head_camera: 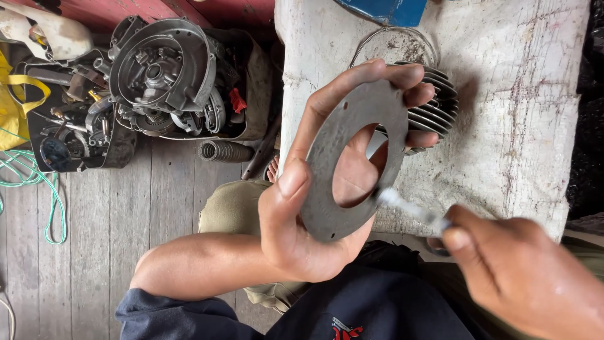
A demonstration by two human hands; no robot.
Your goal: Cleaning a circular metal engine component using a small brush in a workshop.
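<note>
Head view: left hand [302,208] grip clamps grey ring-shaped gasket [352,160] upright, thumb on rim, palm showing through hole. Right hand [509,264], partly cut off by frame edge, pinches blurred white brush [412,208] touching gasket's lower edge. Finned cylinder [434,107] mostly hidden behind fingers, on white table [522,94].

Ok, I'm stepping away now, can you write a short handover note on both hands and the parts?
Left hand: holds the grey ring gasket upright, thumb on its face, fingers behind.
Right hand: pinches a small white applicator, tip at the gasket's inner edge.
Finned cylinder sits on the white block behind; engine casing lies on the wooden floor.
Done: gasket picked up. Left: how much of the rim is treated cannot be told.
</note>
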